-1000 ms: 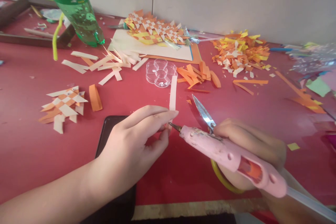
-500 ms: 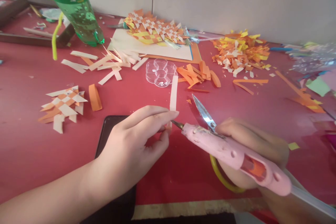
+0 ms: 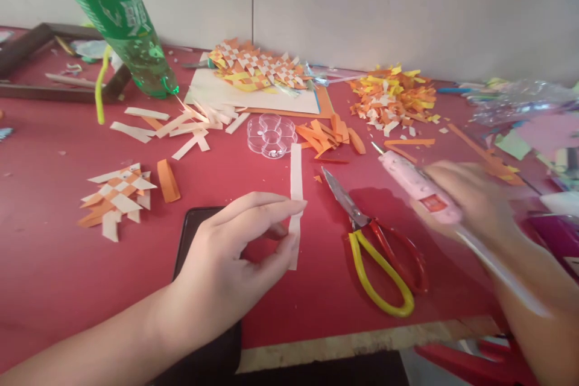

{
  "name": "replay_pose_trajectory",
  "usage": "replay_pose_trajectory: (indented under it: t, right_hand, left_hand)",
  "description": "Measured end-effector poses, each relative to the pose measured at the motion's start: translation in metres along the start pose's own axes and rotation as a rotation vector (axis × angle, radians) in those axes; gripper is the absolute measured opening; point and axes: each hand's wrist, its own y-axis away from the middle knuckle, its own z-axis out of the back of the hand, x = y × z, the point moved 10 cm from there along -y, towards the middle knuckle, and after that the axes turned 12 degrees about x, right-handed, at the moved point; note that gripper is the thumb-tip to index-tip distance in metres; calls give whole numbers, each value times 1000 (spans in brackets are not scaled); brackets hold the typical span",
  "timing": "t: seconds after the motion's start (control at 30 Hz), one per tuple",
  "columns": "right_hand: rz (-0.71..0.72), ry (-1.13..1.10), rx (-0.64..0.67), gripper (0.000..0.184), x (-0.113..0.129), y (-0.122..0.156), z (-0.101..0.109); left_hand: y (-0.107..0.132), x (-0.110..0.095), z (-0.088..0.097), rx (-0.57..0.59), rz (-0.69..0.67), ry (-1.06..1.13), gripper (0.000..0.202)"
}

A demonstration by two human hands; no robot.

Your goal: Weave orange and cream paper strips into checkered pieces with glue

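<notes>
My left hand pinches a white paper strip between thumb and fingers, the strip standing lengthwise away from me. Over on the right, my right hand is closed around a pink hot glue gun, slightly blurred, its nozzle pointing up and left and a clear glue stick trailing from its back. Between the hands lies a pair of scissors with one yellow and one red handle. Beneath my left forearm is a black phone-like slab. A woven orange and white paper fish rests at the left.
A green bottle stands at the back left beside a dark frame. White strips, a clear flower-shaped case, orange strips and a heap of paper scraps lie across the red table.
My right hand has carried the glue gun up and right, away from the strip, uncovering the scissors. My left hand still pinches the strip. The whole view has shifted slightly.
</notes>
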Motion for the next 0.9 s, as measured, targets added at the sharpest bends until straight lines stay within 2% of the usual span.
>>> replay_pose_trajectory:
  t: [0.1, 0.23, 0.33, 0.4, 0.43, 0.5, 0.57, 0.63, 0.7, 0.77, 0.9]
  right_hand:
    - [7, 74, 193, 21, -30, 6, -15]
    - [-39, 123, 359, 34, -66, 16, -30]
    - [-47, 129, 439, 45, -77, 15, -31]
    - [-65, 182, 443, 48, -74, 6, -22]
    - [-80, 223, 417, 46, -68, 0, -14]
    - [-108, 296, 271, 36, -48, -17, 10]
    - [-15, 227, 65, 24, -8, -35, 34]
    - [122, 182, -44, 16, 36, -50, 41]
    - [258, 130, -40, 17, 75, -65, 31]
    - [320, 108, -9, 17, 98, -79, 14]
    - [371, 85, 111, 14, 114, -100, -25]
  left_hand:
    - [2, 9, 0, 0, 74, 81, 31]
    - [3, 17, 1, -14, 139, 163, 33]
    - [3, 23, 0, -13, 185, 190, 34]
    - [3, 25, -1, -12, 201, 187, 34]
    - [3, 26, -1, -11, 205, 187, 34]
    - [4, 27, -2, -2, 204, 195, 34]
    - [4, 27, -3, 11, 201, 207, 34]
    - [5, 28, -4, 15, 201, 212, 34]
    - [5, 28, -4, 12, 201, 212, 33]
    - [5, 27, -4, 10, 200, 210, 33]
    - [5, 27, -3, 6, 204, 215, 33]
